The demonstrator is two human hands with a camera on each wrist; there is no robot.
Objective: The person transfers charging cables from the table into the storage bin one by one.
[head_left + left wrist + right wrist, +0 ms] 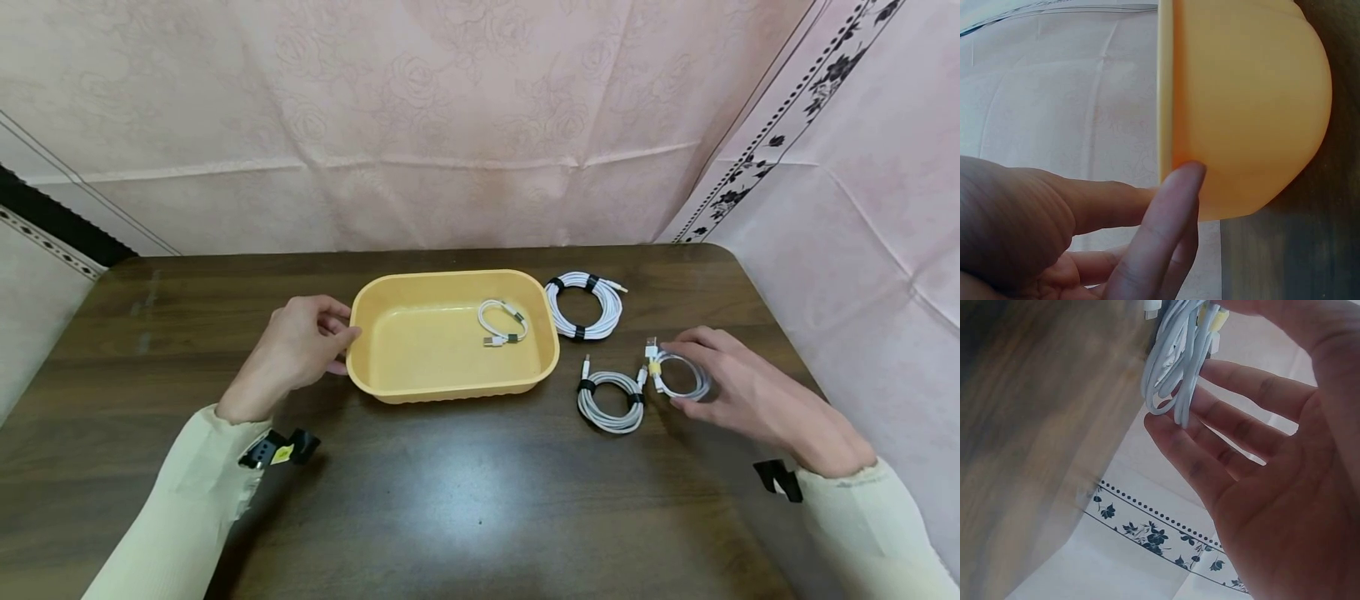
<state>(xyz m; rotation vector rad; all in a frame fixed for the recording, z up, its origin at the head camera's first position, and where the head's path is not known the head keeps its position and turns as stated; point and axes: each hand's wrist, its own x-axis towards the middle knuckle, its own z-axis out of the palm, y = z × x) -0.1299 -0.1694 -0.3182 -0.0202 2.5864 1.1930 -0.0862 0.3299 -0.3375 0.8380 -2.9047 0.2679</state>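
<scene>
A yellow plastic basin (pixel 450 393) stands on the table, and a small white USB cable (pixel 504 323) lies coiled inside it. At the basin's left end is my left hand (pixel 303 342); in the left wrist view its fairly straight fingers (pixel 1169 212) touch the outer wall and rim. My right hand (pixel 738 387) holds a coiled white USB cable (pixel 682 375) with a yellow tie, between thumb and fingers. That coil shows near the fingertips in the right wrist view. Left of it lies a grey-white coiled cable (pixel 611 402) with black ties.
Behind the basin's right end lies a larger white coiled cable (pixel 585 307) with black ties. All rest on a dark brown wooden table (pixel 420 500). Pale patterned cloth (pixel 450 125) hangs along the back and right side of the table.
</scene>
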